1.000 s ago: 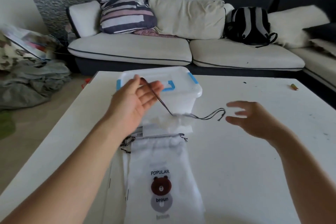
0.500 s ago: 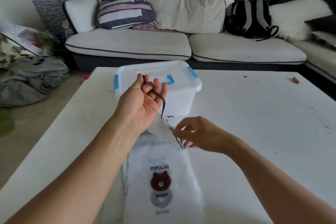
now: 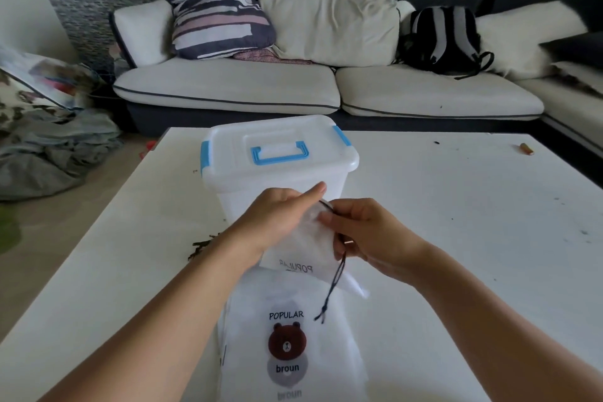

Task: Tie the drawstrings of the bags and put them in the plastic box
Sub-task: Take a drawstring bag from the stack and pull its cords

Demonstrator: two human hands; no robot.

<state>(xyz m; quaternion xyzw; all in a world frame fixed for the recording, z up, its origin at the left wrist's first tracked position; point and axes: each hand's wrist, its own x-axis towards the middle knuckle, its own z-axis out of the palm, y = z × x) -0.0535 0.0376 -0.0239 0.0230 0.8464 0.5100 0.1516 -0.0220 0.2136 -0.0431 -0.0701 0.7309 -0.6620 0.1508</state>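
A white translucent drawstring bag (image 3: 301, 246) is lifted just above the table, its "POPULAR" print seen mirrored. My left hand (image 3: 277, 215) grips its gathered top from the left. My right hand (image 3: 362, 232) pinches the dark drawstring (image 3: 334, 287) at the bag's mouth; the cord's knotted end dangles below. More white bags with a brown bear print (image 3: 287, 343) lie flat in a stack under my arms. The white plastic box (image 3: 277, 157) with blue handle and clips stands shut just behind my hands.
The white table (image 3: 456, 222) carries a small brown twig-like clump (image 3: 200, 246) at left and a small orange object (image 3: 526, 149) at far right. A sofa with cushions and a black backpack (image 3: 443, 39) stands behind the table.
My left hand has turned over and come down onto the bag's top. My right hand moved in against it, and the cord that stretched between them now hangs below my right hand.
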